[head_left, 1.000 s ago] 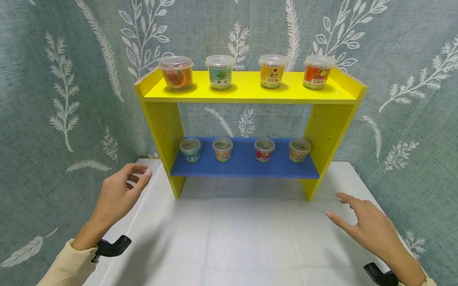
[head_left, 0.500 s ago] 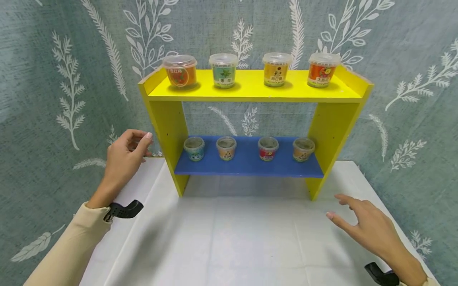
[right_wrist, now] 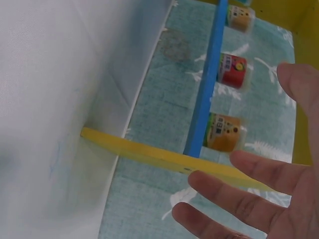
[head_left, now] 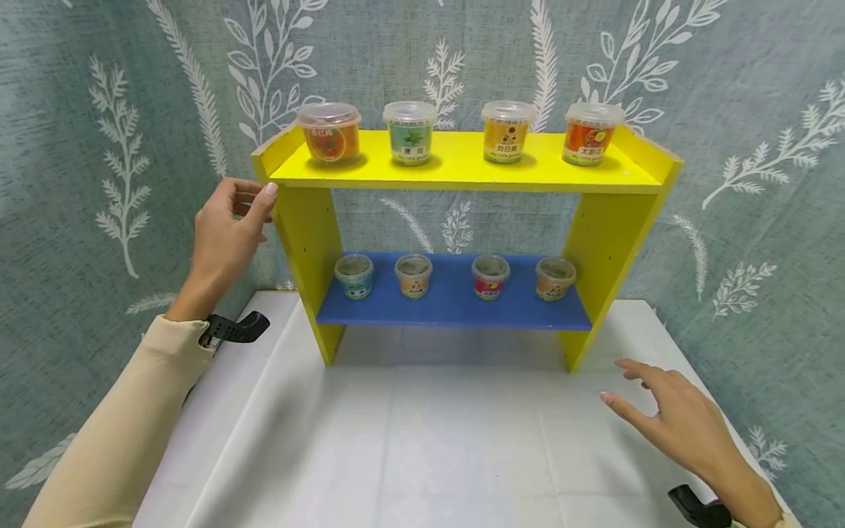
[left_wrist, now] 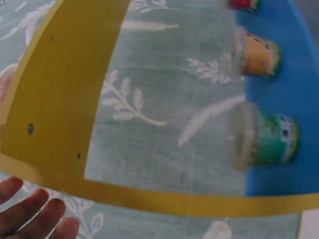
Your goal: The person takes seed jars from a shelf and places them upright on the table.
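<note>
My left hand (head_left: pixel 227 231) is raised beside the upper left side of the yellow shelf (head_left: pixel 462 185), fingers loosely bent and nothing in them. In the left wrist view its fingertips (left_wrist: pixel 37 199) show right by the yellow side panel. Closest to it on the top board is a lidded cup with an orange label (head_left: pixel 332 139). Low at the right, my right hand (head_left: pixel 680 418) hovers over the white tabletop with fingers spread and holds nothing. Along the top board stand also a green cup (head_left: pixel 410 139), a yellow cup (head_left: pixel 506 138) and a red-orange cup (head_left: pixel 587 139).
On the lower blue board (head_left: pixel 455 312) sit smaller lidded cups: a teal one (head_left: pixel 356 282), a pale orange one (head_left: pixel 414 282), a red one (head_left: pixel 490 284) and another orange one (head_left: pixel 551 284). Patterned green cloth (head_left: pixel 99 352) hangs behind and at both sides of the white table (head_left: pixel 455 440).
My left hand has risen from low beside the shelf to near its top left corner. The right hand has stayed almost in place, and the cups stand as before.
</note>
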